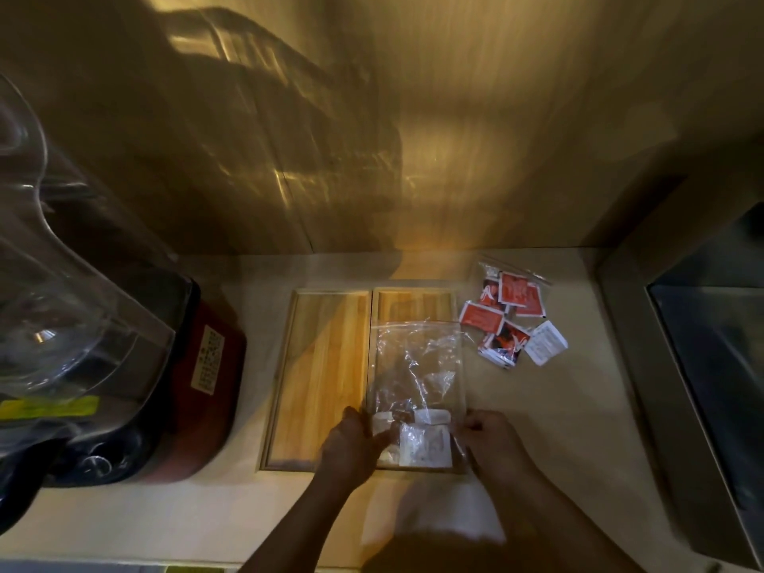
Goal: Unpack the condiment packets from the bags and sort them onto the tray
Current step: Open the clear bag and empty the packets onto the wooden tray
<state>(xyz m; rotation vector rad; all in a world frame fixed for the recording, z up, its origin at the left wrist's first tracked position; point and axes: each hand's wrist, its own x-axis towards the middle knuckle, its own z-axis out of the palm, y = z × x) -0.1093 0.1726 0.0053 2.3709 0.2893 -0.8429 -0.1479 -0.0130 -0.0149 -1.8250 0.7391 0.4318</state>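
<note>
Left third of the frame: a clear plastic blender jug (49, 283) stands on a red and black base (198, 386) bearing a small printed label; both rest on the pale counter (578, 407).

Centre: a wooden tray (322, 366) with two long compartments lies on the counter, its divider running from the upper centre toward the lower centre of the frame. The left compartment shows bare wood. Over the right compartment lies a clear plastic bag (417, 366), crumpled and glinting, with its far end toward the top of the frame. White condiment packets (426, 444) are bunched inside the near end of this bag, at the lower centre.

The left hand (351, 444) grips the near left edge of the bag, fingers closed on the plastic. The right hand (492, 440) grips the near right edge in the same way, so the bag's near end is held between the two hands. Both forearms enter from the bottom of the frame.

Right of centre: a second clear bag (512, 279) lies on the counter just beside the tray's upper right corner, with red packets (516, 295) inside it and spilling from it. One white packet (545, 343) lies at the lower right edge of this cluster.

Far right: a dark, glass-fronted appliance (711, 366) occupies the edge of the frame; motion blur obscures its details.
</note>
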